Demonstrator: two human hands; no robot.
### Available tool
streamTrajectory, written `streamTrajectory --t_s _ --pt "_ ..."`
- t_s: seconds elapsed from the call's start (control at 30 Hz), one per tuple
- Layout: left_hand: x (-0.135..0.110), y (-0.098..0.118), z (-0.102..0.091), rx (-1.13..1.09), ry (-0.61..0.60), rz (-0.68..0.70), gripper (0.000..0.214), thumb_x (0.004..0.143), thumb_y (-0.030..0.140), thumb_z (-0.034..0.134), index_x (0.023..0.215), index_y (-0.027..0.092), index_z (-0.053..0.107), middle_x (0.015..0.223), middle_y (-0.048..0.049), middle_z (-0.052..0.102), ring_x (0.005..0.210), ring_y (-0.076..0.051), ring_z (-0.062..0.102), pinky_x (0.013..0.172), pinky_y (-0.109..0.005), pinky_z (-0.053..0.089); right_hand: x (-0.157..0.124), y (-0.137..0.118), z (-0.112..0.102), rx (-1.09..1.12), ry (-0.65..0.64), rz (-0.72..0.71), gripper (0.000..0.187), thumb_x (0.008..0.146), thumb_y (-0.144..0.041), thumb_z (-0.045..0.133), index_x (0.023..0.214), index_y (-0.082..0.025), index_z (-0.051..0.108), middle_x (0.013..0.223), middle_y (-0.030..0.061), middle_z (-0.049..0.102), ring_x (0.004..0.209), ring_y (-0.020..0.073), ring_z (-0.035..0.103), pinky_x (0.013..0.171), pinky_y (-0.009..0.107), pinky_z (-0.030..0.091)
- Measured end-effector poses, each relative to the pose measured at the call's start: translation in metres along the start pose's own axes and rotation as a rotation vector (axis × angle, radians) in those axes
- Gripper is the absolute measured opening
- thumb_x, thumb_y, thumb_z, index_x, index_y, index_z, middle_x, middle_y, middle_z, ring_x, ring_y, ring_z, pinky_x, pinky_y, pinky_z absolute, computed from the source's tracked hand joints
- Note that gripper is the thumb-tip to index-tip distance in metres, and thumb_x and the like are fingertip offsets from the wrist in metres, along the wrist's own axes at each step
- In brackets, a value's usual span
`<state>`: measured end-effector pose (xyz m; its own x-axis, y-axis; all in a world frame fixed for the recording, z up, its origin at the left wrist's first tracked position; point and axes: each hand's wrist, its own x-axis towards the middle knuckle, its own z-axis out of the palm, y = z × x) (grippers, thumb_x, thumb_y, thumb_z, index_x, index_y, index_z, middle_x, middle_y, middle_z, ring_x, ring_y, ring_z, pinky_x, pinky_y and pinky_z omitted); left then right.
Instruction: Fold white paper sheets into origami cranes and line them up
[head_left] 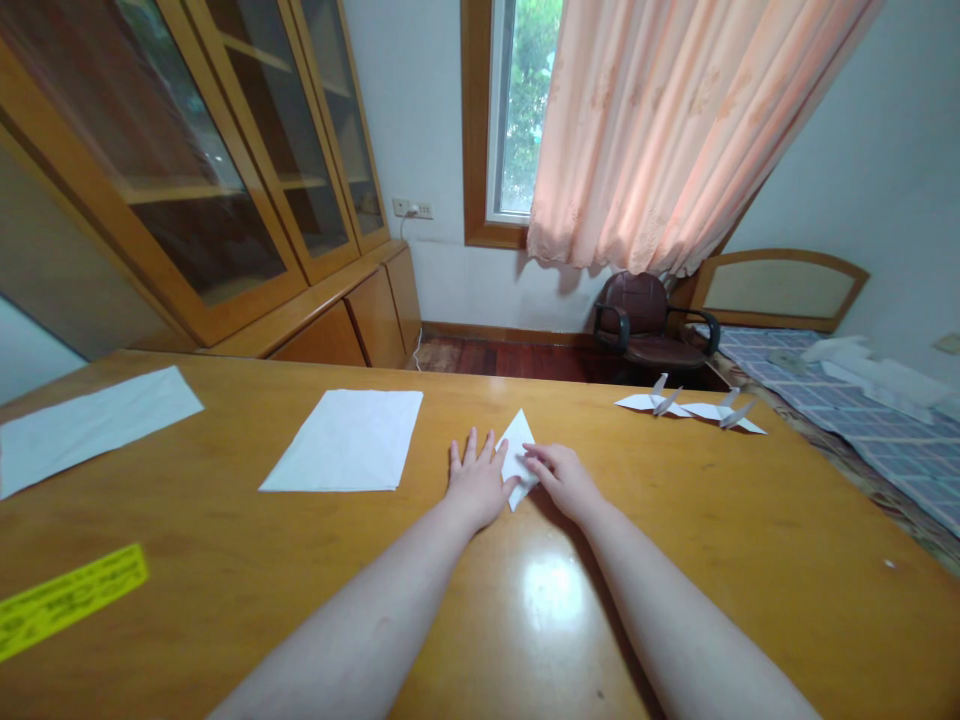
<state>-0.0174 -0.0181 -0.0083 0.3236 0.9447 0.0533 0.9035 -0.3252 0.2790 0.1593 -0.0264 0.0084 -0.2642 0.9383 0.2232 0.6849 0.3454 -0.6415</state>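
Note:
A small white sheet of folded paper, shaped like a narrow diamond, lies on the wooden table in front of me. My left hand rests flat with spread fingers, its thumb and fingertips on the paper's left side. From the right, my right hand has its fingers bent together at the paper's right edge, thumb near the index finger. Whether they pinch a flap is too small to see for certain. Two folded paper cranes sit side by side at the table's far right.
Left of my hands lies a stack of white paper squares. Farther left are a long white paper strip and a yellow label. Beyond the table stand a glass-door cabinet, an office chair and a bed.

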Motion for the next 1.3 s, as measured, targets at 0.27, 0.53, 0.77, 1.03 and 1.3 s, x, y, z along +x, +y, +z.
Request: streamTrajectory --t_s 0.27,0.53,0.77,1.03,1.3 --pt "0.002 0.002 -0.006 -0.096 0.003 0.004 0.063 0.082 0.044 0.045 0.140 0.024 0.028 0.145 -0.0096 0.032 0.138 -0.034 0.007 0.104 -0.064 0.001 0.002 0.004 0.002 -0.152 -0.077 -0.029 0.031 0.079 -0.028 0.056 0.108 -0.022 0.065 0.120 0.0080 0.060 0.108 0.0220 0.055 0.096 0.038 0.036" --pt "0.005 0.005 -0.014 -0.293 0.105 0.071 0.066 0.080 0.038 0.053 0.138 0.019 0.028 0.130 -0.0130 0.051 0.122 -0.027 0.043 0.106 -0.051 0.020 -0.002 -0.002 0.001 -0.255 -0.165 -0.023 0.042 0.085 -0.036 0.048 0.126 -0.026 0.052 0.135 0.0051 0.048 0.121 0.0240 0.042 0.100 0.042 0.029" --pt "0.007 -0.003 -0.019 -0.304 0.137 0.163 0.029 0.085 0.026 0.044 0.108 0.022 0.061 0.100 -0.0060 0.067 0.092 -0.019 0.060 0.086 -0.034 0.045 -0.001 0.000 0.001 -0.277 -0.142 0.035 0.044 0.083 -0.035 0.050 0.126 -0.026 0.051 0.134 0.0060 0.049 0.120 0.0254 0.041 0.100 0.043 0.027" --pt "0.000 0.002 -0.014 -0.107 -0.097 0.261 0.050 0.086 0.029 0.042 0.136 0.026 0.036 0.145 -0.0066 0.033 0.133 -0.024 0.029 0.108 -0.049 0.019 0.001 0.007 0.001 -0.211 -0.160 0.080 0.044 0.085 -0.031 0.047 0.129 -0.024 0.048 0.138 0.0090 0.044 0.130 0.0225 0.034 0.107 0.050 0.015" --pt "-0.003 -0.002 -0.018 -0.136 -0.156 0.325 0.067 0.079 0.052 0.051 0.139 0.035 0.027 0.148 -0.0044 0.026 0.137 -0.027 0.019 0.109 -0.052 0.010 0.002 0.009 0.001 -0.162 -0.166 0.100 0.042 0.087 -0.034 0.045 0.128 -0.024 0.049 0.138 0.0087 0.043 0.131 0.0211 0.033 0.107 0.049 0.016"
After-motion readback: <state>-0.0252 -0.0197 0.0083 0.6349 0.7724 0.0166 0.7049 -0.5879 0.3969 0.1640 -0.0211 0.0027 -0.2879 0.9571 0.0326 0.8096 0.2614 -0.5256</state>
